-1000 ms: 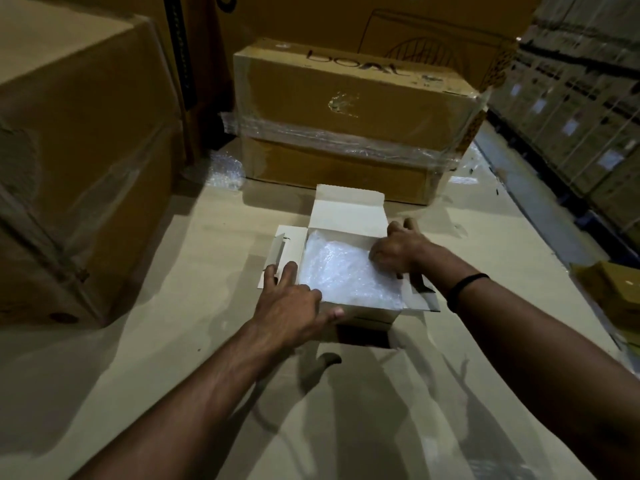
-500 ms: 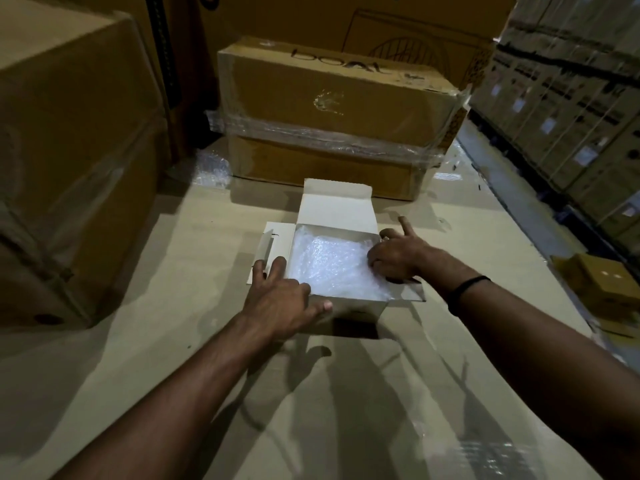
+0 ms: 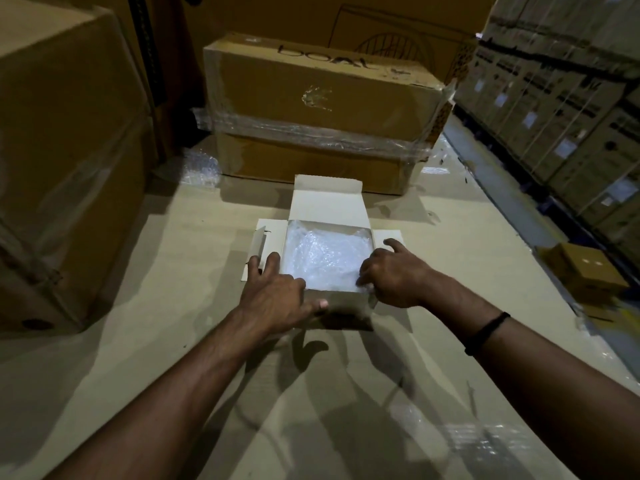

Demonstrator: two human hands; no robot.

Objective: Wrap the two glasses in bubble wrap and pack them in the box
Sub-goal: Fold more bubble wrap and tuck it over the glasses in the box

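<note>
Packing looks close to its end, in our judgement. The small white cardboard box (image 3: 343, 304) sits straight ahead of us on the table (image 3: 180, 265), squarely between our two hands. Its opening is filled to the rim with crumpled clear bubble wrap (image 3: 323, 258). We cannot see the two glasses through the wrap and take them to be bundled inside it.

Our left hand (image 3: 277, 296) lies flat with its fingers straight and spread. The fingers rest on the left side flap (image 3: 258, 242) and the thumb presses on the near wall of the box. Our right hand (image 3: 393, 275) is at the near right corner, index finger stretched out toward the right side flap (image 3: 393, 233). Its other fingers are bent down onto the edge of the wrap, and we cannot tell whether they pinch it or only press it.

What matters for closing is how the flaps lie. The tall white lid flap (image 3: 327, 202) hinges on the far edge and stands beyond both hands, so it has to fold toward us over the wrap. The two side flaps splay outward, one by each hand. Each hand is therefore the nearer one for its own flap, while the lid is about equally far from both.
</note>
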